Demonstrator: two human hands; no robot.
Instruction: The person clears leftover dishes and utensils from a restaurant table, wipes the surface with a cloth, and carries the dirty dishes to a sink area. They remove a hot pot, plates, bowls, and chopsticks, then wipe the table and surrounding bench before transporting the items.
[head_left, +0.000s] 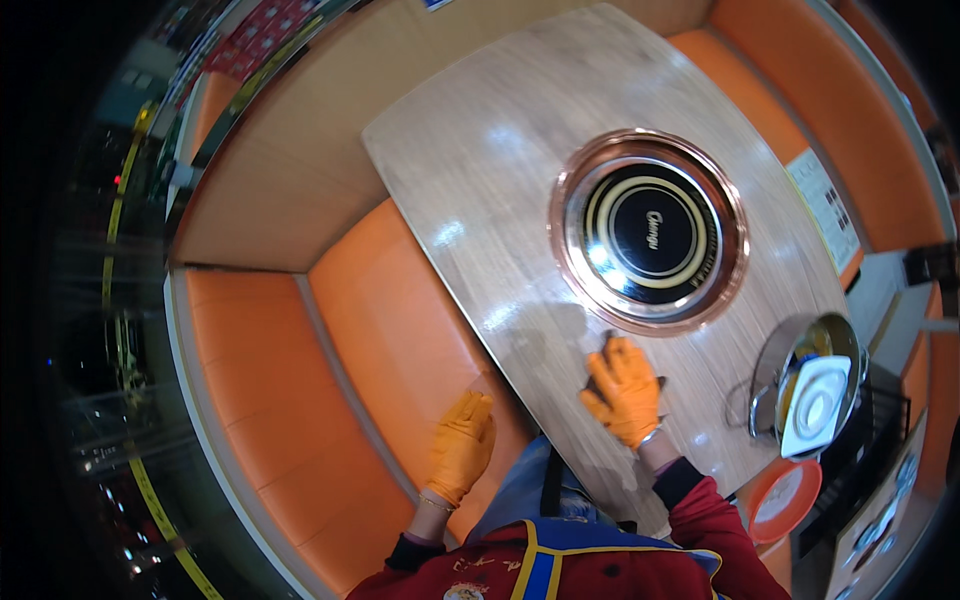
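Observation:
My right hand (624, 390), in an orange glove, presses a dark cloth (662, 382) onto the wood-grain table (480, 172); only the cloth's edges show around my fingers. Just beyond it is a round induction cooker (651, 231) set into the tabletop within a copper-coloured metal ring. My left hand (462, 446), also gloved in orange, is held over the orange bench seat, left of the table's edge. Its fingers are together, and no object shows in it.
At the table's right corner stands a metal pot (765, 390) holding stacked dishes, with a white square plate (816, 405) on top. Below it is an orange-red basin (810, 495). Orange benches (832, 112) flank the table, and a printed sheet (823, 206) lies on the far one.

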